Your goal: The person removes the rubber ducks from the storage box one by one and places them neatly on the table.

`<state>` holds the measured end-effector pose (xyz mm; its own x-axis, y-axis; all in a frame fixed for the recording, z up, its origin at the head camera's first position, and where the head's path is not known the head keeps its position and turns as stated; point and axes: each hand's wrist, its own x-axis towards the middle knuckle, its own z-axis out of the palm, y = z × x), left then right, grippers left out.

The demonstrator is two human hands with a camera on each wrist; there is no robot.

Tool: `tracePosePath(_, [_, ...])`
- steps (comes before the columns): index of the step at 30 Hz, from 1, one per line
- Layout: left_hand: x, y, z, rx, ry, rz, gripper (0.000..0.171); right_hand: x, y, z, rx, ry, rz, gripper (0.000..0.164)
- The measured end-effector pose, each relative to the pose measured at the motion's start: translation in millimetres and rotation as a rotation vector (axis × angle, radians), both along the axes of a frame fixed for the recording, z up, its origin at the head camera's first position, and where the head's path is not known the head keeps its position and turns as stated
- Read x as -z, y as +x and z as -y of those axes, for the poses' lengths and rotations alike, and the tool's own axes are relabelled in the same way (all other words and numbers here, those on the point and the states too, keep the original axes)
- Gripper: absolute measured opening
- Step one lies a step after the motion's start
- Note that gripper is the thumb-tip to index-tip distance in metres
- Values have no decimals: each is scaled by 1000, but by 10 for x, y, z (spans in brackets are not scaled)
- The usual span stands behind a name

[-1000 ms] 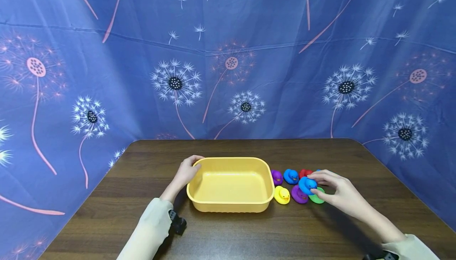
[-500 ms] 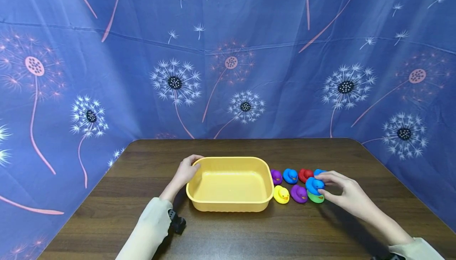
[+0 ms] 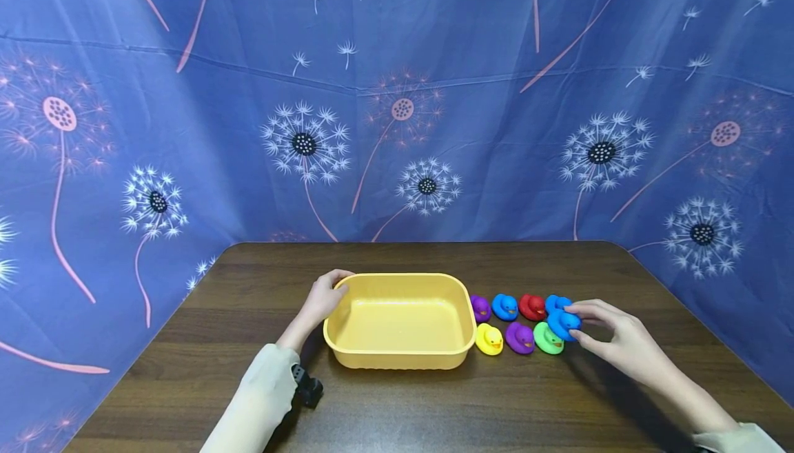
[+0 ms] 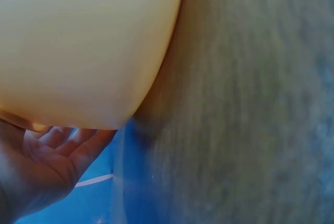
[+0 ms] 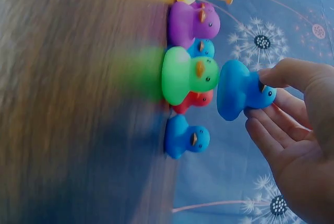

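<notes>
My right hand (image 3: 620, 339) pinches a blue rubber duck (image 3: 563, 325) between thumb and fingers, raised above the table. In the right wrist view this blue duck (image 5: 241, 91) is apart from the green rubber duck (image 5: 182, 78). On the table, the back row has a purple duck (image 3: 480, 308), a blue duck (image 3: 505, 307), a red duck (image 3: 532, 307) and another blue duck (image 3: 556, 303). In front stand a yellow duck (image 3: 489, 339), a purple duck (image 3: 520, 338) and the green one. My left hand (image 3: 324, 299) holds the yellow plastic basin (image 3: 400, 360) by its far-left corner.
The ducks stand close together along the basin's right side. Brown wooden table (image 3: 397, 411) surrounds them. Behind it hangs a blue cloth (image 3: 496, 129) with dandelion prints. The left wrist view shows mostly the basin's outer wall (image 4: 78, 51), with the left fingers partly hidden behind it.
My right hand has carried the blue duck to the right, from over the front purple duck past the green one, uncovering the red and back-row blue ducks. The left hand and basin stay put.
</notes>
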<state>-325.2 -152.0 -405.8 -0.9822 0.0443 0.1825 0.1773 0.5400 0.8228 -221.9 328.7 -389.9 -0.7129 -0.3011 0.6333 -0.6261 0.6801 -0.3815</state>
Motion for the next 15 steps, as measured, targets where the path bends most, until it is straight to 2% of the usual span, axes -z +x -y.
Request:
tracePosePath(7, [0, -10, 0, -3, -8, -11, 26, 30, 14, -99, 37, 10, -16, 42])
tracePosePath(15, [4, -4, -1, -7, -5, -14, 26, 75, 3, -173, 38, 11, -20, 42])
